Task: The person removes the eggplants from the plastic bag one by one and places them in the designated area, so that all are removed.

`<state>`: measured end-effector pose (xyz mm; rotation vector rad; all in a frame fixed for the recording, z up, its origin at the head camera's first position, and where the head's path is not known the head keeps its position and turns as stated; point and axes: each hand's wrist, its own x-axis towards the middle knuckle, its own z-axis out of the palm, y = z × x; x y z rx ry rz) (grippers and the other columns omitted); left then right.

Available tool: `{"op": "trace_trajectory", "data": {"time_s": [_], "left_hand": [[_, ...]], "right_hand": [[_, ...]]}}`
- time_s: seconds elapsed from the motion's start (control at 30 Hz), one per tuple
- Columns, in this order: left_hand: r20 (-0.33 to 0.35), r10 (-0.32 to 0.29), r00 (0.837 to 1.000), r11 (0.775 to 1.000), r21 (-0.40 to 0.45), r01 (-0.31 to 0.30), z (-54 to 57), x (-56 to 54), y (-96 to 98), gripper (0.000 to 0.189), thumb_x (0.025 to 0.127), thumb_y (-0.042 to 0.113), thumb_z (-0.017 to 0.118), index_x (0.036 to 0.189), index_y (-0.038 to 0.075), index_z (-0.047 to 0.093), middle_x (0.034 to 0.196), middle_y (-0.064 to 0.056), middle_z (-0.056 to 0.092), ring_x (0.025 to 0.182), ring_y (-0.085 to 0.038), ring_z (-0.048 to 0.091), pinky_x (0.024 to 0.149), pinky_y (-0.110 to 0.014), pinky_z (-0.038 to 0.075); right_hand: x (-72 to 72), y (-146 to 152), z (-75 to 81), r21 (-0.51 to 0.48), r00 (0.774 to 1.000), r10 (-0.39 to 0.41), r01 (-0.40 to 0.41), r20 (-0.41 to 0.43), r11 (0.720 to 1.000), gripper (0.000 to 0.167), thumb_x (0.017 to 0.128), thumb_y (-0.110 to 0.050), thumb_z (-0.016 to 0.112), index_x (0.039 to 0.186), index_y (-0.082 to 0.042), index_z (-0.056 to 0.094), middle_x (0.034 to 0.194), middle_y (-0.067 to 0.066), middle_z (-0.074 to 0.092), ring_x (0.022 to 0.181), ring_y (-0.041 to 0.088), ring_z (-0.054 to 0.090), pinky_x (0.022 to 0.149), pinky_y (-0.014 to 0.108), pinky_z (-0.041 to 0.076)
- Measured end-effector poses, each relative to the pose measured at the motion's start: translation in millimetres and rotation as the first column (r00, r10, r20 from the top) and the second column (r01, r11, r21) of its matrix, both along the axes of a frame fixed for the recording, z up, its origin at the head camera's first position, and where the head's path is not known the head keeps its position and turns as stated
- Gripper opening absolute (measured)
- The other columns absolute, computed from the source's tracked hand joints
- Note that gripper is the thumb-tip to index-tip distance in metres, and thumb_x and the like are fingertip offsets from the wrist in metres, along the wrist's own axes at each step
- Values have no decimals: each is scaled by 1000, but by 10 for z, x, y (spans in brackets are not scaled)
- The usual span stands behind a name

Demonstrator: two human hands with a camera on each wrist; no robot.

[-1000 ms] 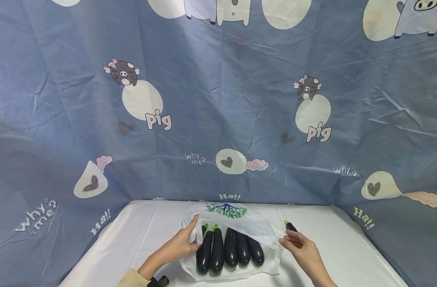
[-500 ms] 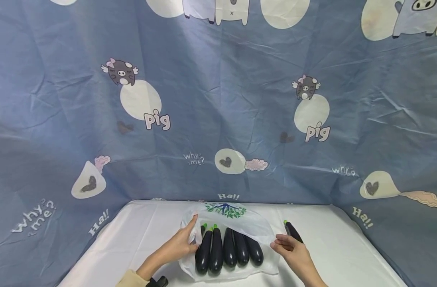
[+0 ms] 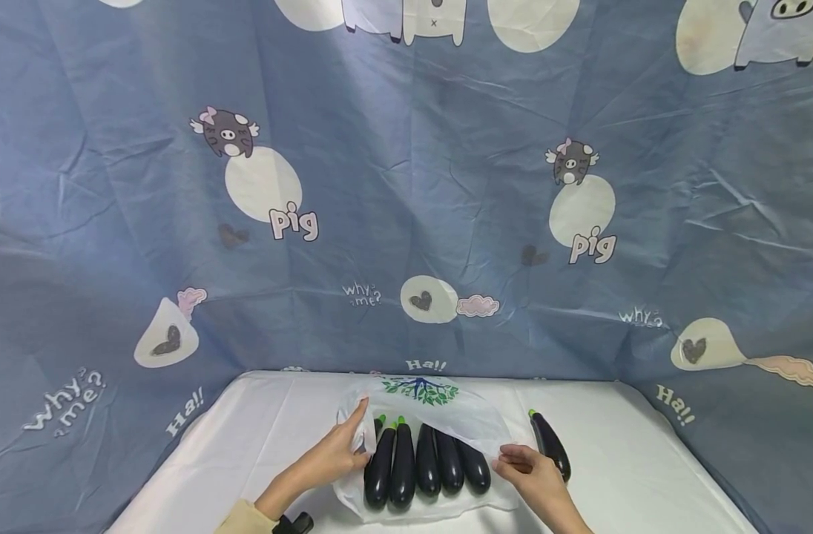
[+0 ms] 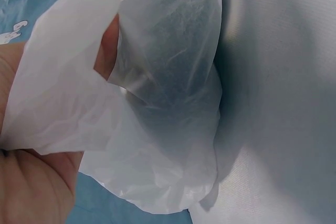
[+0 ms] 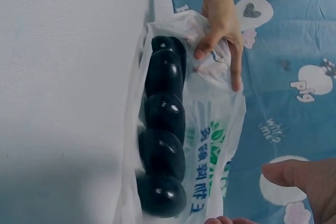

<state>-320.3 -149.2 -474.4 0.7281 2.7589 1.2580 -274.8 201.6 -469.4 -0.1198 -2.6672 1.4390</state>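
Note:
A white plastic bag (image 3: 446, 508) with a green and blue tree print lies mouth toward me, several dark eggplants (image 3: 403, 467) side by side inside it. At its left side, my left hand (image 3: 336, 449) holds up the mouth with thumb and index finger spread apart. In the left wrist view, bag plastic (image 4: 58, 87) drapes over that hand and hides part of it. My right hand (image 3: 536, 478) is at the bag's right edge. Its thumb (image 5: 286, 172) and fingers stand apart in the right wrist view, nothing between them. One eggplant (image 3: 551, 449) lies outside, just right of that hand.
The bag rests on a white-covered table (image 3: 620, 460). Behind rises a blue cloth backdrop (image 3: 406, 185) with pig prints. A black strap or device (image 3: 294, 523) is on my left wrist.
My right hand has moved left, from in front of the loose eggplant to the bag's right edge, so more of that eggplant shows. The left hand and the bag have stayed about still.

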Motion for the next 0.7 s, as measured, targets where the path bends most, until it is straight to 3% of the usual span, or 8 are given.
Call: {"op": "trace_trajectory", "data": {"time_s": [0.27,0.5,0.7], "left_hand": [[5,-1,1000,1000,-4,1,-11,-12,-3,98,78,6,67,154,-2,6,157,-28,15,137,-34,33,103,-53,36],[-2,1,1000,1000,-23,-1,-13,-10,4,98,78,7,68,154,-3,6,156,-29,16,133,-32,39,96,-47,41],[-1,0,1000,1000,-29,0,-13,-5,9,99,77,7,68,154,-3,6,156,-29,16,127,-30,44,90,-42,42]], "right_hand": [[-22,-54,-109,-20,999,38,-39,-28,999,36,78,-28,78,104,-4,72,92,1,73,83,14,68,73,27,52],[-14,-95,-132,-17,998,63,-63,1,998,37,79,-30,77,104,-3,71,94,2,73,83,15,68,72,31,53],[-19,-112,-167,4,996,85,-85,-28,996,37,79,-27,77,104,-1,71,93,4,73,83,16,69,71,28,53]]}}
